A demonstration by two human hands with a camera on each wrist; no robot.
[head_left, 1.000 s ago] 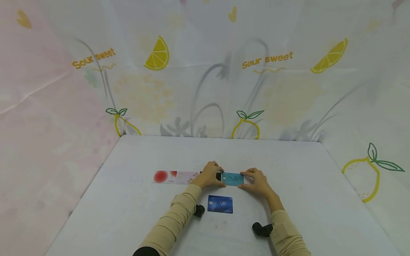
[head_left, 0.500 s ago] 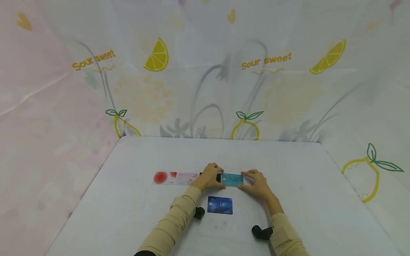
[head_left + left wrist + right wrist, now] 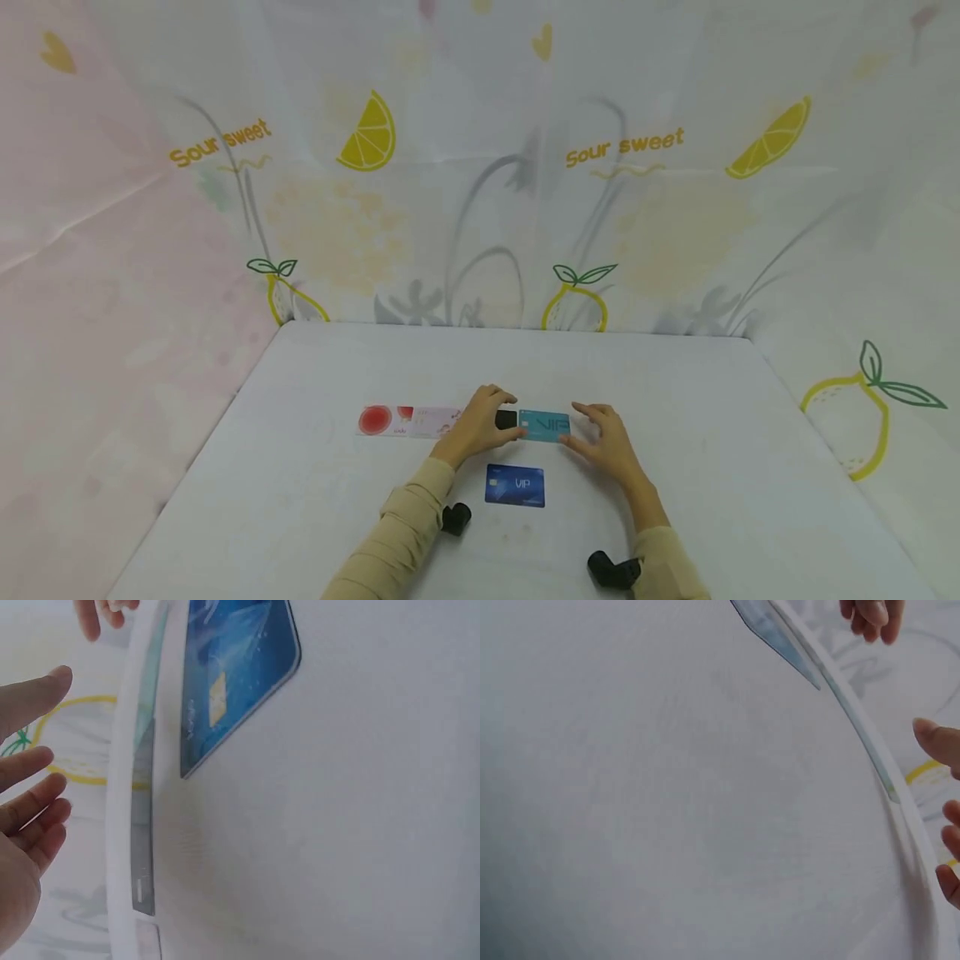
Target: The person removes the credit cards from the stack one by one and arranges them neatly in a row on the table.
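Observation:
A teal VIP card (image 3: 543, 426) lies flat at the right end of a row of cards. Left of it a black card (image 3: 507, 419) is partly covered by my left hand (image 3: 477, 425). That hand's fingers are apart and hold nothing, as the left wrist view shows. My right hand (image 3: 609, 444) hovers by the teal card's right end, thumb and fingers spread, gripping nothing. Nearer to me lies a blue VIP card (image 3: 514, 486), also large in the left wrist view. The row's left part has a pink card (image 3: 433, 422) and a card with a red circle (image 3: 382, 420).
All the cards lie on a white table (image 3: 720, 467). Black devices are by the left forearm (image 3: 456, 519) and the right sleeve (image 3: 613, 571). Behind the table hangs a curtain (image 3: 450, 208) printed with lemons.
Both hands have drawn away from the teal card's ends, the left one slightly leftward and the right one slightly rightward. More of the black card shows. The cards keep their places.

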